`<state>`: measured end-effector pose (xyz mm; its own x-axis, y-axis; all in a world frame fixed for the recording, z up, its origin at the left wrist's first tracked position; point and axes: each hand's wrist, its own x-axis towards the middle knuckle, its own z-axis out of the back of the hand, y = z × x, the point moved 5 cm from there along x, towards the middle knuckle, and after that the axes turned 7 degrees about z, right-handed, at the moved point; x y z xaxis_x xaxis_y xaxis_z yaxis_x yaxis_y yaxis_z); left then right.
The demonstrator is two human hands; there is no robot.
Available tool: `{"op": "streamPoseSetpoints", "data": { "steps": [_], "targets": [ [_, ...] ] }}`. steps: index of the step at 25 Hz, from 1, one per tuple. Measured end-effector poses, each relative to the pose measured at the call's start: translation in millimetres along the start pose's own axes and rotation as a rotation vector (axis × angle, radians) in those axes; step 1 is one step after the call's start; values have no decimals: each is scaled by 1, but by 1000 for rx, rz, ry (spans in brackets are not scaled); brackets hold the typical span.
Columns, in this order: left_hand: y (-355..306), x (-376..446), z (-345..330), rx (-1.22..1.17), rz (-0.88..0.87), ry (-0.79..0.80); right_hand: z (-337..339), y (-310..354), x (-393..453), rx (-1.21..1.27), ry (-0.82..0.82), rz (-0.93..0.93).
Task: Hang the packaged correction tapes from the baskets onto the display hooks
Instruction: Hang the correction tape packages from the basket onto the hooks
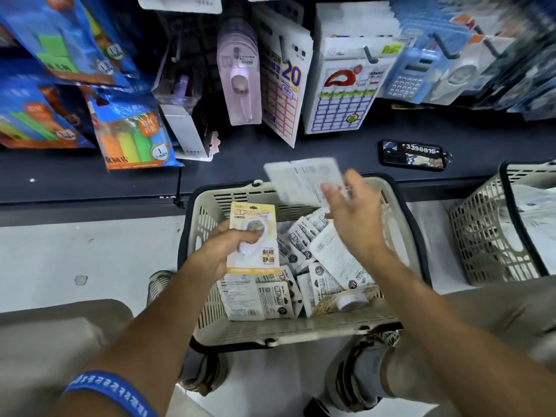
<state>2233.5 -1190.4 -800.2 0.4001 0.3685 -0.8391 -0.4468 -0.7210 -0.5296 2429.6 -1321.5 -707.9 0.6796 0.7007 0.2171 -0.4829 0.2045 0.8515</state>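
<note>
A beige basket [288, 329] on the floor in front of me holds several packaged correction tapes [328, 260]. My left hand [224, 251] grips a yellow-edged pack [252, 236] upright over the basket's left side. My right hand [350, 215] holds a white pack [304, 180], its back side up and blurred, above the basket's far rim. Straight above, a purple correction tape pack [240, 82] hangs on a display hook.
A second beige basket [493, 233] with white packs stands at the right. A dark shelf ledge [270, 149] carries a phone [413, 153]. Label sheets [343, 97], a blue calculator [412, 76] and highlighter packs [135, 136] hang above. My shoes [204, 374] flank the basket.
</note>
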Motion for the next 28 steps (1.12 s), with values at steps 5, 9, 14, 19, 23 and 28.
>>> {"op": "streamPoseSetpoints", "data": {
  "steps": [5, 9, 14, 19, 23, 28],
  "targets": [
    [-12, -5, -14, -213, 1, 158, -57, 37, -66, -638, 403, 624],
    [-4, -6, -10, 38, 65, -26, -77, 26, -86, -453, 652, 587],
    [4, 0, 5, 194, 30, -213, -40, -75, -89, -668, 1083, -188],
    [7, 4, -3, 279, 7, -173, -20, -105, -101, -920, 1245, -258],
    [3, -1, -2, 275, -33, -210, -10, -69, -47, 184, 766, -584],
    [8, -8, -34, 178, 25, 209, -52, -40, -54, 213, 834, -497]
  ]
}}
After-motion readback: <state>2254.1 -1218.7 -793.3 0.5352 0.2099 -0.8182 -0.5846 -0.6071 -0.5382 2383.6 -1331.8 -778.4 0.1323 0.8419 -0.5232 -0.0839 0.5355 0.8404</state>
